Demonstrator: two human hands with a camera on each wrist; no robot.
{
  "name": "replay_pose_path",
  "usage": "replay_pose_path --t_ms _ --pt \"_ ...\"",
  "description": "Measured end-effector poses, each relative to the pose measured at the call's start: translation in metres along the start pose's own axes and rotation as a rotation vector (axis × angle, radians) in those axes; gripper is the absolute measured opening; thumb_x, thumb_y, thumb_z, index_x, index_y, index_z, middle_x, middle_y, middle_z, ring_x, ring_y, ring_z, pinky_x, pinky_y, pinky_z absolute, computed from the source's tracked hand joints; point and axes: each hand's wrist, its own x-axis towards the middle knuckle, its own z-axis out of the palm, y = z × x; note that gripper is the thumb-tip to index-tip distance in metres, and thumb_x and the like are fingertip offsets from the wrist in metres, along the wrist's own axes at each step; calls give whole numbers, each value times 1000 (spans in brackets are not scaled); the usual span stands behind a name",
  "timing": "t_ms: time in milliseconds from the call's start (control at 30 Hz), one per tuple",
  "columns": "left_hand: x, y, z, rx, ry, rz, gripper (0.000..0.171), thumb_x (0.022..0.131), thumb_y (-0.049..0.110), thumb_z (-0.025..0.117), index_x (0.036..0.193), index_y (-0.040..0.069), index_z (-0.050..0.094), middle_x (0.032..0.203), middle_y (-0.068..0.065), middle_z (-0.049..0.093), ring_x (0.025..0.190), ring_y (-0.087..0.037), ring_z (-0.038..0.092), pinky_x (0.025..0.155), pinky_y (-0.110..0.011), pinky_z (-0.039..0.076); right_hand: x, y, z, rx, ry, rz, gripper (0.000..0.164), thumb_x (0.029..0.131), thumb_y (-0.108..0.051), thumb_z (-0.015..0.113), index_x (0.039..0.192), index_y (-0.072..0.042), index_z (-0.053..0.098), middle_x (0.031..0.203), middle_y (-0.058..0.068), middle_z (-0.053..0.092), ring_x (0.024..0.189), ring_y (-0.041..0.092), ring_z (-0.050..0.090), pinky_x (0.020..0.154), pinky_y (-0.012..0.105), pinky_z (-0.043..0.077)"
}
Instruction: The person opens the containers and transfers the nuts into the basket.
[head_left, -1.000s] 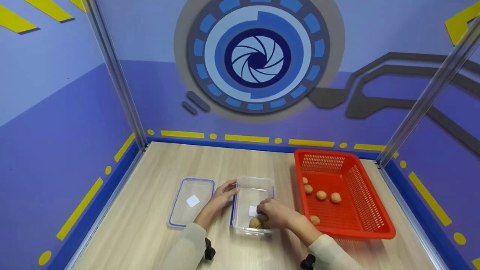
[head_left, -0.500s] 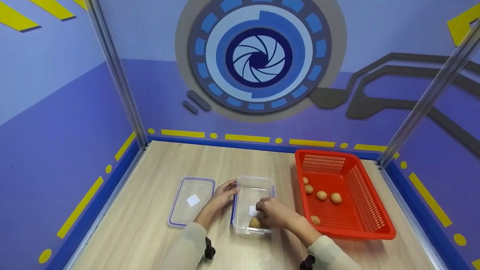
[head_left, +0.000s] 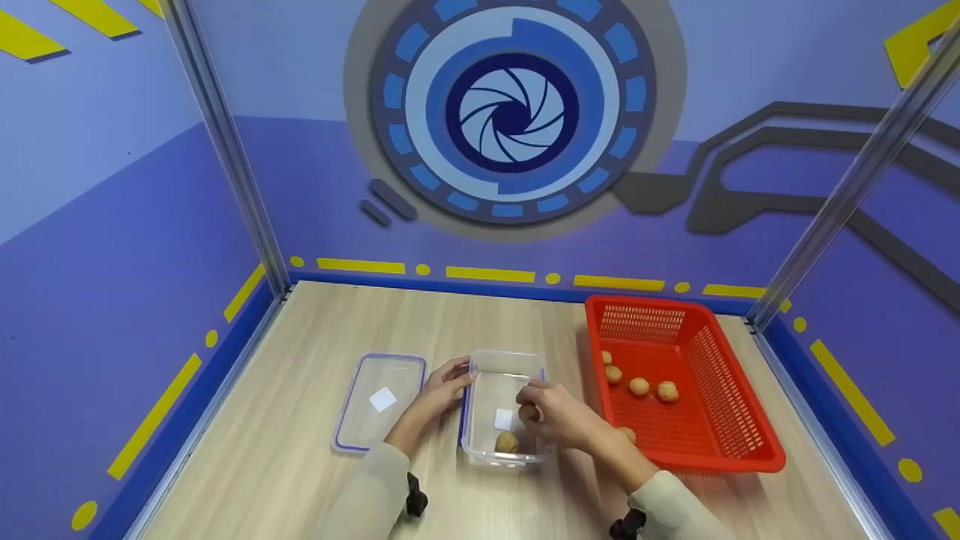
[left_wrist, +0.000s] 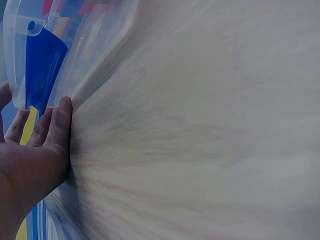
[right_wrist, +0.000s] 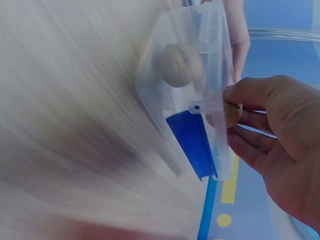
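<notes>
In the head view, my right hand (head_left: 559, 416) is above the right side of a clear plastic food container (head_left: 487, 390). Its thumb and fingers pinch a walnut (right_wrist: 233, 115), at rim height in the right wrist view. A second walnut (head_left: 507, 442) lies inside, at the container's near end. My left hand (head_left: 442, 390) rests against the container's left side, thumb at the rim. The left wrist view shows its fingers (left_wrist: 60, 120) fairly straight beside the blue clip flap (left_wrist: 42, 70). A white paper square (head_left: 503, 419) shows at the container's bottom.
A clear lid (head_left: 360, 409) with a blue seal and a white square lies left of the container. To the right, a red perforated basket (head_left: 705, 427) holds several walnuts (head_left: 667, 391). Blue printed walls (head_left: 315, 187) with metal posts enclose the wooden table (head_left: 322, 322).
My right hand has risen slightly from inside the container, and the walnut in its fingers now shows. The left hand stays at the container's side. The head view has shifted slightly.
</notes>
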Motion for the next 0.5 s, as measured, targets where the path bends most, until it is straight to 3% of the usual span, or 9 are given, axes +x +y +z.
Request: replay_pose_path --t_ms 200,500 --pt "1 -2 1 -3 -1 12 51 108 11 60 155 -4 45 155 -29 49 133 -43 58 97 -40 59 -6 2 -22 10 72 30 14 89 5 77 97 -4 71 86 7 69 76 22 67 69 33 61" --pt "1 -2 2 -9 11 -3 53 108 14 61 156 -2 45 156 -28 48 135 -44 56 103 -45 56 -23 11 -62 70 177 243 21 90 -7 85 107 -10 74 102 0 73 94 17 70 88 41 62"
